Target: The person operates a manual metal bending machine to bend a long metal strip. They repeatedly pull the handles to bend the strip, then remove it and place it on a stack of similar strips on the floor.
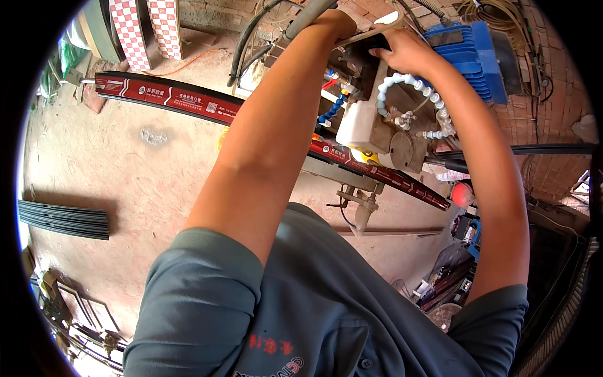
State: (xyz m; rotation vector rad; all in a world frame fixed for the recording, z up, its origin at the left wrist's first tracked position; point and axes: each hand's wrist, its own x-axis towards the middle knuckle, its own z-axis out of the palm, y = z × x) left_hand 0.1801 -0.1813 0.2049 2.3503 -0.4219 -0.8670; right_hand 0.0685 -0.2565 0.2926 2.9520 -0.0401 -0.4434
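From where I'm standing, the long red strip (173, 97) lies slantwise across the pale floor's stretch of the view, passing below the machine's pale housing (361, 125), its left end sticking out well past the housing and its right end stopping near a round red object (463, 195). The pale floor (132, 169) spreads broadly between the strip's left half and the dark ribbed bars (63, 220) lying side by side at the far left, so the wider room is on that side; on the right, a brick wall (531, 103) and a dark bar (553, 149) crowd in. Up at the machine, the left hand (340, 24) is turned away beside a thick grey tube (308, 19), while the right hand (402, 49) reaches in from the other side, its thumb and fingers spread about a dark block (361, 51); I can't tell whether either hand's fingers actually close on anything. A blue motor (480, 56) stands just beyond the right wrist, and a pale jointed hose (433, 94) loops between that forearm and the housing. A darker blue hose (331, 112) hangs beside the left forearm, which hides part of the strip. Checkered boards (130, 34) stand beyond the strip's left half.
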